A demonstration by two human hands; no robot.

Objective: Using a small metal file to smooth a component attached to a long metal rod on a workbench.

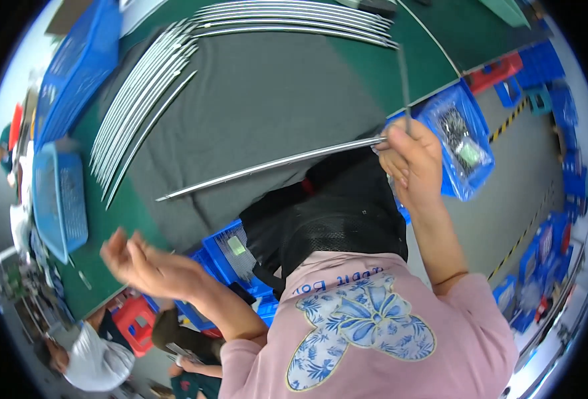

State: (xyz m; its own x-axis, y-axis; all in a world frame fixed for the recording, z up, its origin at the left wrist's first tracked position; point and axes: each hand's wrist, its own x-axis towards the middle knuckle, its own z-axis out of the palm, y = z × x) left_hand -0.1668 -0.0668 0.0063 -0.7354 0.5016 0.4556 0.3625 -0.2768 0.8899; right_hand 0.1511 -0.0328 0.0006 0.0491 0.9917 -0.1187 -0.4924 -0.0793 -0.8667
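Rod slung across the cloth, right hand on its end

Rod [271,164]: over the grey cloth [274,86], in front of me. Long axis runs from my right hand [410,156] leftward and a little toward my body. Right hand clearly the nearer: thumb and fingers clamped on the rod's end. Free tip lies beyond my left hand [142,267], well apart from it; left fingers parted, holding nothing.

A thin strip [404,80] rises from the right hand, pointing away from me; blurred, kind uncertain. How the two meet inside my grip: hidden by the fingers. Whether the rod touches the cloth: cannot tell.

Outward: a slanting left stack [141,100] and a far row [294,28] on the worktop [360,70], the row reaching the top edge of view. Right, a bag [463,143] of small dark parts. Left hand motion-smeared.
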